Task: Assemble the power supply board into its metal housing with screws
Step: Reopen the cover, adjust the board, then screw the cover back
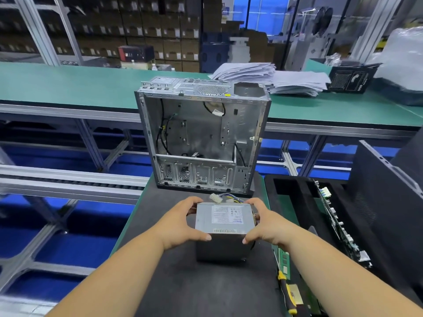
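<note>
Two worktop surfaces are in view: a long green worktop at the rear and a nearer one covered by a dark mat. On the mat's far end stands the open metal housing, upright on its edge, its open side facing the camera and loose black cables hanging inside. Just in front of it, nearer the camera, the grey power supply unit is held between both hands, label face up (wire bundle with a white connector at its far edge, toward the housing). The left hand grips the unit's left side, fingers curled over the far corner and thumb on the near edge; the right hand grips the right side likewise. To the right lies a black foam tray holding a circuit board on edge. A yellow-handled screwdriver lies at the mat's right border.
</note>
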